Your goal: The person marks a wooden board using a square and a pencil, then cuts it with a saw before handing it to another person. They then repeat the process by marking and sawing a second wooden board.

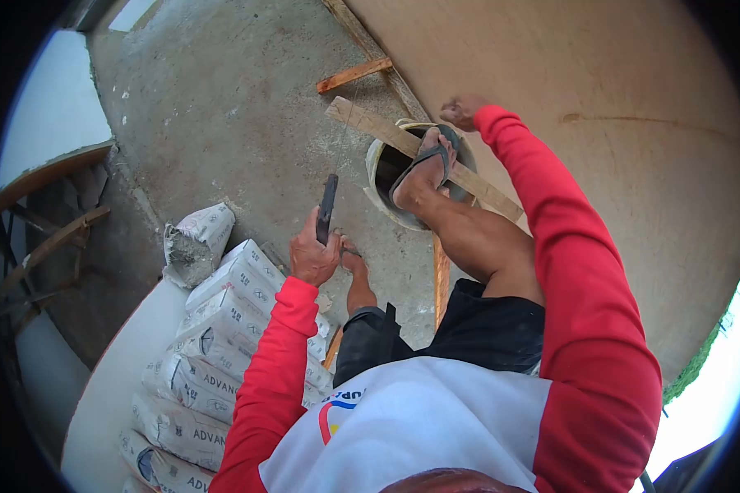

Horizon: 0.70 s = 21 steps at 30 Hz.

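My left hand (312,259) is wrapped round the dark handle (327,209) of a tool. From the handle a thin line, perhaps a blade seen edge-on, runs up to the end of a wooden board (366,122). The board lies slantwise across a bucket (376,168), under my sandalled right foot (427,172). My right hand (462,112) is closed above the bucket, in front of the large brown sheet; whether it holds anything is hidden. My left foot (352,256) is on the floor just beyond my left hand.
Stacked bags (214,333) stand at the lower left, with an opened bag (197,244) at their far end. A large brown sheet (608,164) fills the right side. Wooden pieces (353,75) stick out along its edge. Curved wooden framing (45,246) is at far left.
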Tool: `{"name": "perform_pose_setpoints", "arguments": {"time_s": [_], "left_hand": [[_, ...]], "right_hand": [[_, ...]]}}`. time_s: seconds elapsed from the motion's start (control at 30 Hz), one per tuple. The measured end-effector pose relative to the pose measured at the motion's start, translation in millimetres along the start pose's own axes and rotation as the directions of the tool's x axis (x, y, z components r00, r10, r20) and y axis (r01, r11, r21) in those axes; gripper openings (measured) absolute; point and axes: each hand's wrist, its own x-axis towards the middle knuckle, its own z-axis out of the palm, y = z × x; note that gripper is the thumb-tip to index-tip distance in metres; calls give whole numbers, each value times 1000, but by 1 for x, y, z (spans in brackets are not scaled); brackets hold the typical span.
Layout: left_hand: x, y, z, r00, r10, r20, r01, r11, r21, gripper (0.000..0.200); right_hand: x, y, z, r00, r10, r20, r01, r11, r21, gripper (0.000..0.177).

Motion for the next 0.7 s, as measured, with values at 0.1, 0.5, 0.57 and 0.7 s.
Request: {"name": "perform_pose_setpoints", "arguments": {"time_s": [0.1, 0.5, 0.57, 0.7], "left_hand": [[29, -18, 14, 996, 74, -41, -73, 997, 37, 45], [65, -52, 38, 991, 126, 43, -128, 990, 58, 43], [64, -51, 36, 991, 125, 57, -129, 990, 65, 45], [61, -52, 34, 992, 113, 62, -117, 990, 75, 47]], "right_hand": [[89, -22, 56, 985, 107, -135, -76, 974, 213, 33], [138, -78, 143, 909, 336, -247, -207, 878, 431, 49], [133, -85, 137, 893, 398, -211, -270, 848, 456, 50], [131, -90, 129, 900, 402, -172, -288, 842, 457, 51]]}}
